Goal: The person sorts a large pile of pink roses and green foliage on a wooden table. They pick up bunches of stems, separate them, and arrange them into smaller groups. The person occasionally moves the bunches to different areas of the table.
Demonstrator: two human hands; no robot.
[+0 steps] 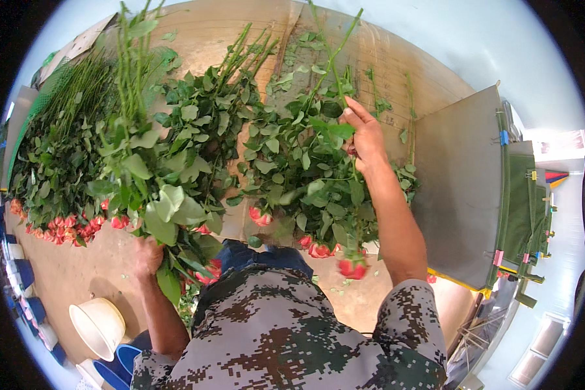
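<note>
My right hand (365, 134) grips a rose stem (339, 58) over the table, its cut end pointing away from me. A red-pink bloom (352, 268) hangs at the near end, slightly blurred. Beneath lies a loose pile of leafy roses (292, 156), with blooms over the table's near edge. My left hand (148, 256) is closed at the near end of a bunch of roses (168, 209), its fingers partly hidden by leaves. That bunch rises close to the camera, with bare stems upward and blooms (209, 273) near my waist. Another leafy group of roses (195, 112) lies between the hands.
At the left, many roses (63, 146) lie beside green netting (31, 114). A grey panel (458, 190) with clips stands along the right of the wooden table (390, 48). A cream bucket (97, 326) and blue containers (131, 358) are on the floor at lower left.
</note>
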